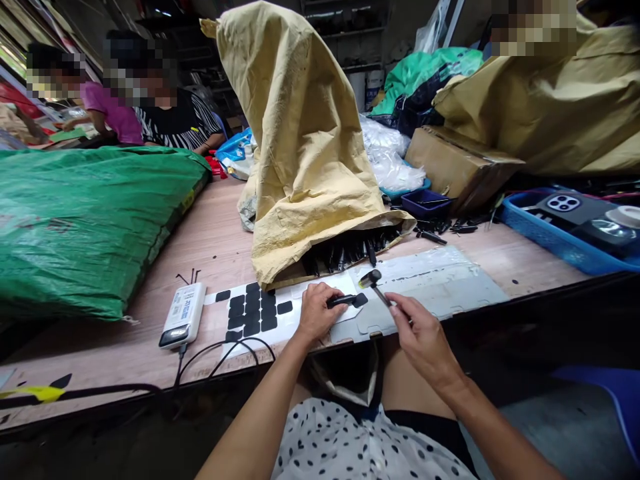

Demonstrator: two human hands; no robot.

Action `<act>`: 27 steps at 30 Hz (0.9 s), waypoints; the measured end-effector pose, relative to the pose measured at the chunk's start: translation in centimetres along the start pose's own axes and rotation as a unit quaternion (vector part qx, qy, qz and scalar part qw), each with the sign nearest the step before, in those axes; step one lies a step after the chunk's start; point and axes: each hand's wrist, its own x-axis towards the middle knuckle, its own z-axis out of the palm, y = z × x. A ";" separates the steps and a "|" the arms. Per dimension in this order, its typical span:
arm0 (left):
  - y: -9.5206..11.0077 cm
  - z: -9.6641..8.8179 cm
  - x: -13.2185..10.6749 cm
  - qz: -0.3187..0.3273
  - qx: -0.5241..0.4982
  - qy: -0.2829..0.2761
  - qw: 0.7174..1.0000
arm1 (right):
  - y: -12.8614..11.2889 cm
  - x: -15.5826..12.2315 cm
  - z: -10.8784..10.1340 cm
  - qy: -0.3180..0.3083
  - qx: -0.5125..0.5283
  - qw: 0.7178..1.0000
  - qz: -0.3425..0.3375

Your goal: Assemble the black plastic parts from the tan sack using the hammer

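Observation:
My left hand (pixel 316 312) is closed around a small black plastic part (pixel 349 301) and holds it flat on a white sheet (pixel 430 283) at the table's near edge. My right hand (pixel 420 333) pinches the thin handle of a small black hammer (pixel 373 281), whose head hangs just above the part. Left of my hand lies a white backing sheet with several black rectangular pads (pixel 253 311). Behind it, a tall tan paper sack (pixel 305 140) gapes open at its base and shows several more black parts (pixel 350 250).
A white power bank (pixel 183 315) with a black cable lies at the left. A big green sack (pixel 85 213) covers the table's left side. A cardboard box (pixel 457 163), a blue tray (pixel 565 227) and more sacks stand at the right. Two people sit at the far left.

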 end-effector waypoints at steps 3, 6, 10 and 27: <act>0.0 0.0 0.0 -0.013 -0.008 -0.002 1.000 | -1.6 -0.7 1.3 -0.025 -0.020 0.999 -0.017; 0.1 0.0 0.1 -0.022 -0.004 -0.002 1.000 | -2.7 -1.2 2.5 -0.025 -0.048 0.998 -0.038; 0.3 -0.1 0.1 -0.032 0.003 -0.003 0.999 | -3.1 -1.9 3.6 -0.047 -0.135 0.988 -0.062; 0.0 -0.2 0.0 -0.014 -0.009 -0.006 1.000 | 1.7 1.5 -1.1 0.059 -0.257 0.964 0.020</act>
